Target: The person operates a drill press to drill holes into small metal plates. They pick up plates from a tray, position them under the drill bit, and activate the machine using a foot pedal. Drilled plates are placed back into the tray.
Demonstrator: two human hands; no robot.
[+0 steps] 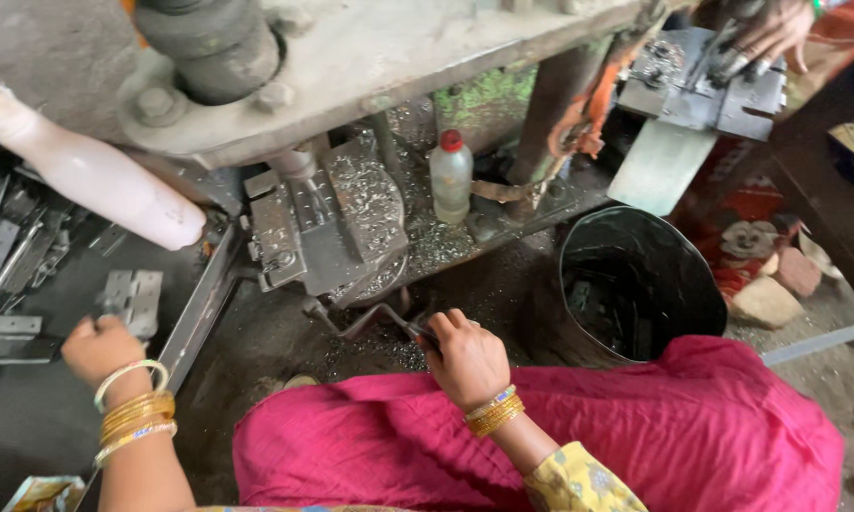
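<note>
Two hands work below a heavy press (370, 66), whose grey frame fills the upper middle of the view, with its ram (209, 43) at eleven o'clock. Under it sits the die block (322, 228), strewn with bright metal chips. At four o'clock from the die stands a black bin (635, 284), and a co-worker's hand (768, 38) rests on another fixture at one o'clock. A small plastic bottle (450, 175) with a red cap stands just beside the die.

The right hand (467, 360) is wrapped tight around a bent crank handle (370, 318) that runs toward the die base. The left hand (104, 346) is curled shut at eight o'clock, touching flat hinge plates (133, 294); whether it pinches one I cannot tell. Judging from this, good practice is keeping fingers out from under the ram and seating each plate squarely.
</note>
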